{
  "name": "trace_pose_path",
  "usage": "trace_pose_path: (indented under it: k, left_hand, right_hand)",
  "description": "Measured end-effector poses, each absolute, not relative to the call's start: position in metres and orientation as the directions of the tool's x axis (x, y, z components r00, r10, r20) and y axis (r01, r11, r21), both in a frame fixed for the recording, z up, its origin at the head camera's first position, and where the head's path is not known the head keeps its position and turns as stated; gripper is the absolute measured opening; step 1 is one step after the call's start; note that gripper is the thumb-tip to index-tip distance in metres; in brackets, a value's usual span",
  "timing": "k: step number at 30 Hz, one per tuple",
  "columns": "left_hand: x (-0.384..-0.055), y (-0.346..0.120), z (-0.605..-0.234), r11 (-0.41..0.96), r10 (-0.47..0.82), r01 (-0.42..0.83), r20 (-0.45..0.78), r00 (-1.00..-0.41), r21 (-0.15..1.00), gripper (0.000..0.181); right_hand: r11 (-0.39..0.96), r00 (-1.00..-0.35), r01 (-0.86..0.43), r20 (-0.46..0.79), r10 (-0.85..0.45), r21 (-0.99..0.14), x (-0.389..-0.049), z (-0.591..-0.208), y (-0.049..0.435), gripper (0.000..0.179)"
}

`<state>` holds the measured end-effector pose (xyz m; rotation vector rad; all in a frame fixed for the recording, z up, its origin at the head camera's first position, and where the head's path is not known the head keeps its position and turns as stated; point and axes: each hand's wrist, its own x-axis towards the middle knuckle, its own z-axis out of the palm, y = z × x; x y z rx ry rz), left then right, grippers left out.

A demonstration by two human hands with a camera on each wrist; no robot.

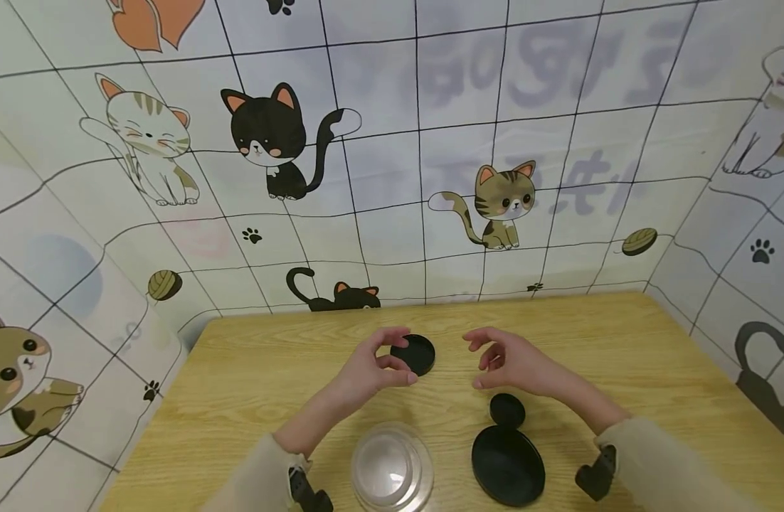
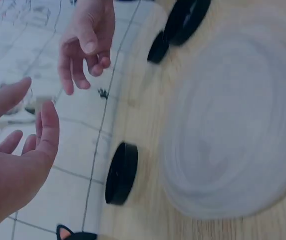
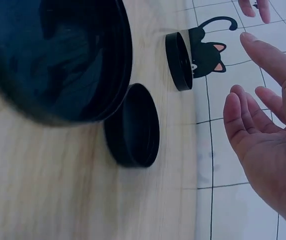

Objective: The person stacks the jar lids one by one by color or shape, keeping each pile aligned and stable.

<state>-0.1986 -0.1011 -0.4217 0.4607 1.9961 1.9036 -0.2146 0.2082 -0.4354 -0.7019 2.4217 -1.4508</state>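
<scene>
My left hand [image 1: 378, 364] hovers above the wooden table with fingers loosely bent and nothing in its grasp. Beyond it lies a round black lid [image 1: 419, 355], partly covered by the fingers in the head view. My right hand [image 1: 510, 361] is also raised and holds nothing, thumb apart from the fingers. Nearer to me, below the right hand, is a small black lid [image 1: 507, 410], touching or almost touching a larger black lid [image 1: 509, 466]. In the right wrist view both lids appear hollow side up. Clear round containers [image 1: 392, 466], seemingly stacked, stand at the front middle.
The wooden table [image 1: 270, 377] meets a white cloth backdrop [image 1: 392, 178] printed with cats and grid lines at its far edge. The cloth also hangs along the left and right sides. Dark wrist mounts [image 1: 597, 473] sit on the sleeves.
</scene>
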Motion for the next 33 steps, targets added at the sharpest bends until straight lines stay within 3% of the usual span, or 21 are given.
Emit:
trace_pose_path:
  k: [8, 19, 33]
  left_hand:
    - [-0.234, -0.113, -0.445, 0.090, 0.431, -0.024, -0.061, -0.900, 0.996, 0.082]
    - [-0.260, -0.127, -0.474, 0.164, 0.387, -0.038, -0.099, -0.917, 0.986, 0.085]
    - [-0.273, -0.127, -0.503, 0.163, 0.392, -0.064, -0.124, -0.912, 0.985, 0.080]
  right_hand:
    - [0.342, -0.885, -0.224, 0.043, -0.464, -0.913, -0.245, -0.457, 0.167, 0.073]
    - [0.421, -0.898, -0.153, -0.052, -0.436, -0.894, -0.256, -0.481, 0.148, 0.090]
    - [0.497, -0.916, -0.175, -0.044, -0.398, -0.850, -0.263, -0.494, 0.138, 0.083]
